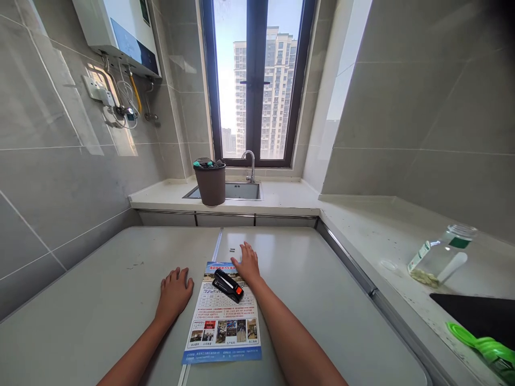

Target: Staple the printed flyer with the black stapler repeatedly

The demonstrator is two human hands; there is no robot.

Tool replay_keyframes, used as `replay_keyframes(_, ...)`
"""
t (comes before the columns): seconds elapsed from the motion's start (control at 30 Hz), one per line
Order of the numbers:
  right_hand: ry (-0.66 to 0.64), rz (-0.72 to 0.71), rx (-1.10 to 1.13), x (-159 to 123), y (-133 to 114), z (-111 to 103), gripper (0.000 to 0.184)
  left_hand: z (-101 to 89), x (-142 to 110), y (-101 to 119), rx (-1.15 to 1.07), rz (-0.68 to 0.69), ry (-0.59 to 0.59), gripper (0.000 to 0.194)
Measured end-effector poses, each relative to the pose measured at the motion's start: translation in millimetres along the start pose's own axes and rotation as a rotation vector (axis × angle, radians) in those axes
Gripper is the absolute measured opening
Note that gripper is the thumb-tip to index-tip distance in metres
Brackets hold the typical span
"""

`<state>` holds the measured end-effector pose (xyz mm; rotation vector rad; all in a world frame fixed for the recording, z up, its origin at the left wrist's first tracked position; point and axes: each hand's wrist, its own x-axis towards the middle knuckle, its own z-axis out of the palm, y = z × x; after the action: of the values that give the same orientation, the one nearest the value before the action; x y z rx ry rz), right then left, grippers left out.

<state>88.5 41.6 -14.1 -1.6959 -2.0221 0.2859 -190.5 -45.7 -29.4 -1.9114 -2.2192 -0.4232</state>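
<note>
A black stapler (228, 285) with an orange-red patch at one end lies slantwise on a printed flyer (225, 354). Left of the flyer, my left hand (174, 294) rests on the grey-white table with its fingers apart and nothing in it. My right hand (248, 265) is at the flyer's upper right corner, open, thumb and fingers spread. Just beyond the flyer's top edge, close to the right thumb, lie small metal pieces that look like staples (232, 250). The stapler is between both hands, touched by neither.
The folding-style table (100, 300) has a seam down its middle. Behind it, a brown bin (211, 185) stands at the sink (243, 191). On the right counter are a glass jar (440, 257), a black board (478, 316) and a green cord (483, 343).
</note>
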Motion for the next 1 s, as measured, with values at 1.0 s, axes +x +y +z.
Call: replay_keyframes(1.0, 0.193, 0.190, -0.324, -96, 286, -148, 0.033, 7.3, 6, -7, 0.052, 0.026, 0.008, 0.051)
